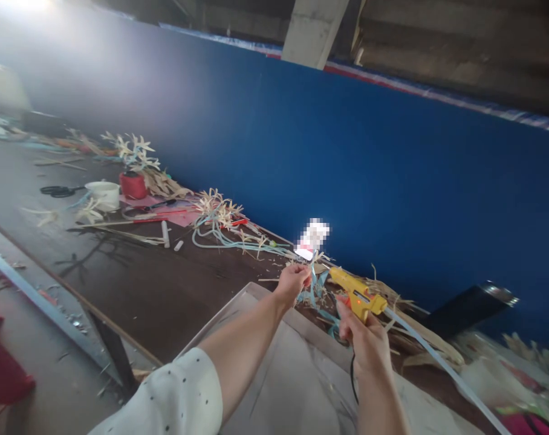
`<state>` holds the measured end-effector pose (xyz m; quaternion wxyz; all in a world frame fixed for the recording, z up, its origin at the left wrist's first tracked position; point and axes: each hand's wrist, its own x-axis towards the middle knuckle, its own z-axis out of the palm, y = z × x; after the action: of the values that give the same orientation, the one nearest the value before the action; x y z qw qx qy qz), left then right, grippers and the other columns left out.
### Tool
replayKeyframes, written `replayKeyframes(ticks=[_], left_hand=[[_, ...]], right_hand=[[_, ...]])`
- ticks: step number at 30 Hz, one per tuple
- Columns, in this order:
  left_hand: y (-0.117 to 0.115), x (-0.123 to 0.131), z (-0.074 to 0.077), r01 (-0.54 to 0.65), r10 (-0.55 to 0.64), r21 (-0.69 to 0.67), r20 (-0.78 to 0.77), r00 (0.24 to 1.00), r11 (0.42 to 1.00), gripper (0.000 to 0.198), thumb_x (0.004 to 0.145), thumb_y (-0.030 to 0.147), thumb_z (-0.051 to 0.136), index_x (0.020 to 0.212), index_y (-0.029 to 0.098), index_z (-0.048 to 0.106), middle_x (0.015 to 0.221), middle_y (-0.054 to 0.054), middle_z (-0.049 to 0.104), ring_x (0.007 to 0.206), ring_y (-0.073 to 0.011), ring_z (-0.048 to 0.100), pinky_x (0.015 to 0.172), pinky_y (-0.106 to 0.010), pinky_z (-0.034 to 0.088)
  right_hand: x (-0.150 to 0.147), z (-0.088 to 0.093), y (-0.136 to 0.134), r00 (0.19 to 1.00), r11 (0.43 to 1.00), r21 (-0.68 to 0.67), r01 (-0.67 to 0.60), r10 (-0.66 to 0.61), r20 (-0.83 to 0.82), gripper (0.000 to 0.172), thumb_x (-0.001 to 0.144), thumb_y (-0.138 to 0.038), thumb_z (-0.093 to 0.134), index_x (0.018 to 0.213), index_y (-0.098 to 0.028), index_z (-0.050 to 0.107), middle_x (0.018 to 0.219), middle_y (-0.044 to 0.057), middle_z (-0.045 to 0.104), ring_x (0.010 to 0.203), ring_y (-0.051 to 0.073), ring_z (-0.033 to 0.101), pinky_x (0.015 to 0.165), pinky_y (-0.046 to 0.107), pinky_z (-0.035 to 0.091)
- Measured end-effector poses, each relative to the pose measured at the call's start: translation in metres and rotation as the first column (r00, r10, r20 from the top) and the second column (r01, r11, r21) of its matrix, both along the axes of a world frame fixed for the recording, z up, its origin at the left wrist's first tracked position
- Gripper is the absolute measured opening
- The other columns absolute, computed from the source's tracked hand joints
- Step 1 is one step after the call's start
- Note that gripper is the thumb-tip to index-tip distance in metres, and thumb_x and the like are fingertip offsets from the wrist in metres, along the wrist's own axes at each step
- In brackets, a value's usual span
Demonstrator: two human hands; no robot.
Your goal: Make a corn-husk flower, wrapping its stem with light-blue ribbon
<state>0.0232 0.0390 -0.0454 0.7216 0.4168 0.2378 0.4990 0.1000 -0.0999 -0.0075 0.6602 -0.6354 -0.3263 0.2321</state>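
Your right hand (369, 341) grasps a yellow glue gun (357, 290), nozzle pointing toward your left hand (293, 283).
Your right fingers are wrapped around the gun's handle, and a long pale glue stick (447, 364) runs out of its back; your left fingers are pinched together near the nozzle, but you cannot tell what lies between them. The gun is above the far side of the desk (152, 272), near light-blue strips (318, 284) and a partly pixelated white object (304, 251). A shallow tray (308, 329) lies below your forearms; pale straw-like flowers (217, 208) lie farther left.
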Motion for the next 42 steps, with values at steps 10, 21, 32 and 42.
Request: replayKeyframes(ticks=[10, 21, 32, 42], left_hand=[[-0.001, 0.0, 0.005, 0.031, -0.031, -0.001, 0.059, 0.998, 1.0, 0.028, 0.061, 0.035, 0.067, 0.056, 0.013, 0.05, 0.045, 0.002, 0.044, 0.041, -0.0046, 0.037, 0.045, -0.021, 0.022], [-0.002, -0.001, 0.006, 0.029, -0.029, 0.007, 0.044, 0.999, 1.0, 0.028, 0.061, 0.036, 0.067, 0.058, 0.013, 0.051, 0.043, 0.003, 0.043, 0.04, -0.0047, 0.036, 0.044, -0.022, 0.021], [-0.006, -0.004, 0.011, 0.033, -0.034, 0.026, 0.038, 0.999, 0.999, 0.026, 0.063, 0.034, 0.065, 0.057, 0.013, 0.051, 0.041, 0.003, 0.043, 0.039, -0.0043, 0.035, 0.044, -0.021, 0.02], [-0.006, -0.004, 0.012, 0.031, -0.032, 0.027, 0.036, 0.999, 0.999, 0.025, 0.063, 0.032, 0.064, 0.055, 0.013, 0.05, 0.042, 0.003, 0.044, 0.039, -0.0045, 0.035, 0.045, -0.021, 0.022]], right_hand=[[0.0, -0.005, 0.003, 0.994, 0.997, -0.069, 0.025, -0.018, 0.109, 0.04, 0.058, -0.052, 0.071, 0.073, -0.016, 0.061, 0.036, -0.006, 0.041, 0.036, 0.009, 0.035, 0.038, 0.022, 0.029], [-0.001, -0.005, 0.001, 0.965, 0.986, -0.158, 0.057, -0.014, 0.262, 0.044, 0.066, -0.054, 0.064, 0.048, -0.02, 0.044, 0.036, -0.004, 0.043, 0.037, 0.01, 0.039, 0.042, 0.023, 0.033], [0.006, -0.011, 0.003, 0.948, 0.98, -0.181, 0.079, -0.018, 0.318, 0.047, 0.067, -0.054, 0.063, 0.043, -0.02, 0.042, 0.034, -0.003, 0.044, 0.037, 0.01, 0.041, 0.043, 0.023, 0.035], [0.01, -0.015, 0.003, 0.954, 0.983, -0.18, 0.026, 0.029, 0.298, 0.044, 0.07, -0.053, 0.062, 0.047, -0.02, 0.043, 0.037, -0.003, 0.045, 0.037, 0.01, 0.042, 0.043, 0.023, 0.036]])
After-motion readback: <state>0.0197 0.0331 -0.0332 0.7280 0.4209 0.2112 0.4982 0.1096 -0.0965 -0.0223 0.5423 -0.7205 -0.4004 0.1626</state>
